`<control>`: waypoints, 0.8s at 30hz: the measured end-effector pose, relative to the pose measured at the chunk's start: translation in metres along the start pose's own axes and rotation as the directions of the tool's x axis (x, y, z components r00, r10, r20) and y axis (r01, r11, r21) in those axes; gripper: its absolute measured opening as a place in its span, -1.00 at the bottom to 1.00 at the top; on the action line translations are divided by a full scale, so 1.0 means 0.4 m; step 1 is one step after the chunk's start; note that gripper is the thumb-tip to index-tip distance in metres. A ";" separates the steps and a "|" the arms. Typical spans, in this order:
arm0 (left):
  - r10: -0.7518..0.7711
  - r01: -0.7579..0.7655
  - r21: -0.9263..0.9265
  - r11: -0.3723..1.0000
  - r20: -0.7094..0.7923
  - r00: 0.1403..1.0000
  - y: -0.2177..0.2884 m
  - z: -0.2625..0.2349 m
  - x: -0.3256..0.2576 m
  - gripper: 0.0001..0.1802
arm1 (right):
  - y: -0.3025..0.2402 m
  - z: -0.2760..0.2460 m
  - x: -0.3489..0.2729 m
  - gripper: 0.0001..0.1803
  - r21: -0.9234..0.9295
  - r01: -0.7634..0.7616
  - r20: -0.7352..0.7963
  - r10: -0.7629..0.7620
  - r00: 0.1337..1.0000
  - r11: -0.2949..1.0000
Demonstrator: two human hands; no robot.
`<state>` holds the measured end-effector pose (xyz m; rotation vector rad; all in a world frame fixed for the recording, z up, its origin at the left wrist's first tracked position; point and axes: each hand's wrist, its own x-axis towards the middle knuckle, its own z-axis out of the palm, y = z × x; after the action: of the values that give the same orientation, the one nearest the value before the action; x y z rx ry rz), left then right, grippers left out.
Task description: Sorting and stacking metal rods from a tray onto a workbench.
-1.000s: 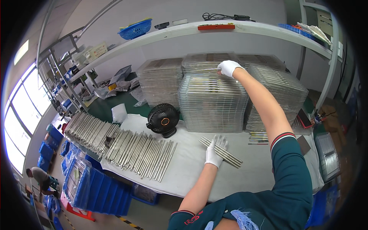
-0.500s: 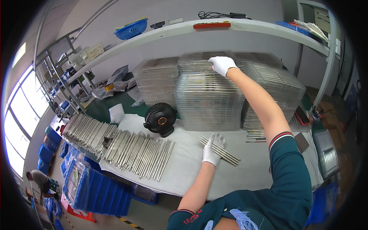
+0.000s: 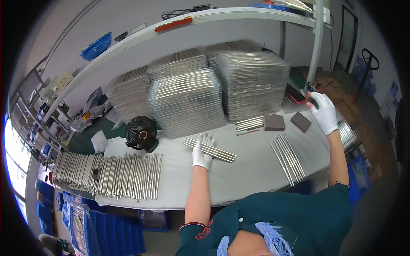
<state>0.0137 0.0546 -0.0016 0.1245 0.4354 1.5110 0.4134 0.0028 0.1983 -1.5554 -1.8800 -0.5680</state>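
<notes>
My left hand [image 3: 202,152], in a white glove, holds several thin silvery metal rods [image 3: 220,154] slanting over the white table cover, with the thumb across them. At the table's right edge, my gloved right hand [image 3: 324,113] is raised with its fingers curled toward the thumb. Something dark shows between them, too small to make out. Next to that hand lies a flat black thing with a red edge [image 3: 295,93]. More loose metal rods [image 3: 287,160] lie in a group on the right side of the table, below two dark grey blocks [image 3: 273,123].
Tall stacks of clear plastic trays with rods [image 3: 185,102] stand at the back. A black fan [image 3: 142,134] sits left of them. A long row of rods [image 3: 128,177] covers the left side. A shelf [image 3: 239,15] spans above. Blue bins [image 3: 113,230] stand below the table.
My right hand has left the tray stack and moved right to the table's edge. The view has swung right, bringing the loose rods on the right into sight. My left hand still holds its rods.
</notes>
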 end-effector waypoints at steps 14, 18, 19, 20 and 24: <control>0.121 -0.123 0.074 0.990 0.031 0.992 0.005 -0.033 -0.039 -0.63 | 0.435 -0.079 -0.512 -0.74 -0.260 -0.603 0.201 0.653 0.731 0.754; 0.115 -0.116 0.037 0.993 0.027 0.993 0.003 -0.035 -0.055 -0.63 | 0.454 -0.066 -0.500 -0.78 -0.384 -0.560 0.109 0.638 0.762 0.734; 0.128 -0.129 0.036 0.991 0.014 0.992 0.001 -0.030 -0.060 -0.63 | 0.463 -0.064 -0.495 -0.78 -0.378 -0.544 0.165 0.633 0.756 0.749; 0.141 -0.141 0.034 0.989 0.002 0.990 -0.001 -0.025 -0.063 -0.63 | 0.467 -0.064 -0.493 -0.78 -0.372 -0.528 0.220 0.625 0.749 0.763; 0.143 -0.142 0.034 0.989 -0.039 0.989 -0.005 -0.004 -0.078 -0.63 | 0.470 -0.090 -0.450 -0.83 -0.391 -0.484 0.361 0.614 0.702 0.783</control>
<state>0.0148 0.0236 0.0023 0.1521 0.4919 1.6497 0.6233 -0.1088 0.0862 -2.5053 -1.5380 -0.1647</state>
